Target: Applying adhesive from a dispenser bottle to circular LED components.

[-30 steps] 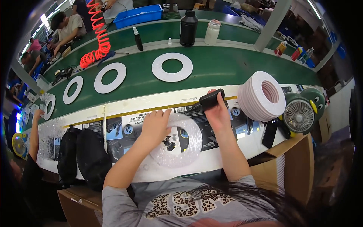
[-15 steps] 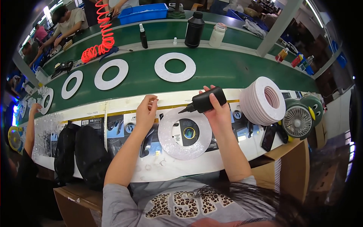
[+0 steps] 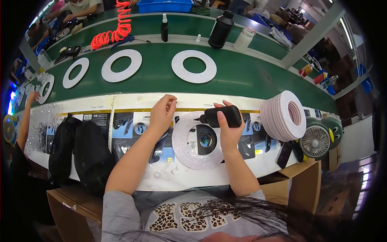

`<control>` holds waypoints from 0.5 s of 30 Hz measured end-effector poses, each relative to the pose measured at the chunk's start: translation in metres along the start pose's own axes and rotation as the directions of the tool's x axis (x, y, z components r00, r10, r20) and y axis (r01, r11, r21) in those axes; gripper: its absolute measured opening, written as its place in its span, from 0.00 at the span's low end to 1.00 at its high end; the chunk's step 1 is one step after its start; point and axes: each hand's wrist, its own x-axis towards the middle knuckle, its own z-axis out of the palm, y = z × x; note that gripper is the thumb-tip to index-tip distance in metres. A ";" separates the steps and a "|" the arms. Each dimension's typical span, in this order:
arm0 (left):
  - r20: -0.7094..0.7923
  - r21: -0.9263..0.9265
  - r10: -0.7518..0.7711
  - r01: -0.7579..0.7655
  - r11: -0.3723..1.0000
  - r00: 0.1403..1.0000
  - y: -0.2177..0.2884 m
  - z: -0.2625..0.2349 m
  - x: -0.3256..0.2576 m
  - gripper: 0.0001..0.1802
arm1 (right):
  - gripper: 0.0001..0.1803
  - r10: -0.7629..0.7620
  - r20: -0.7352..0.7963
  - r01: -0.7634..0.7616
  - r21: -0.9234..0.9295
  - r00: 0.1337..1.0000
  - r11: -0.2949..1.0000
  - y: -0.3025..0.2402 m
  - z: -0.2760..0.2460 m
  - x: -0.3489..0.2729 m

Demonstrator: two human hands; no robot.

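While the right hand (image 3: pixel 229 128) has kept its grip around the black bottle (image 3: pixel 221 116), it has lowered the bottle from above the white ring (image 3: pixel 189 150) to lie level across the ring's far right rim, nozzle pointing left. The left hand (image 3: pixel 162 113) has slid off the ring's left side toward the far edge of the tabletop (image 3: pixel 121 103); it now rests past the ring with fingers curled loosely and nothing seen between them. Both forearms rise from the near edge, the left slanting right, the right nearly straight. The ring lies flat at the middle of the tabletop, close to the near edge. At the right end stands a stack of rings (image 3: pixel 284 117) just beside the right hand, with a fan (image 3: pixel 316 141) beyond; black bags (image 3: pixel 80 149) crowd the left end. Bare room lies near the ring, along the near edge.
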 end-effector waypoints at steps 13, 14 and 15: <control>0.001 -0.038 -0.016 0.016 0.999 1.000 -0.002 0.001 0.000 0.08 | 0.11 0.002 0.096 -0.014 0.121 0.995 0.992 0.020 0.004 -0.003; -0.003 -0.050 -0.011 0.011 0.999 1.000 -0.003 0.002 0.000 0.08 | 0.11 0.004 0.098 -0.016 0.120 0.995 0.993 0.021 0.003 -0.003; -0.003 -0.050 -0.013 0.012 0.999 1.000 -0.002 0.002 0.000 0.08 | 0.11 0.024 0.103 -0.033 0.093 0.994 0.995 0.021 0.001 -0.003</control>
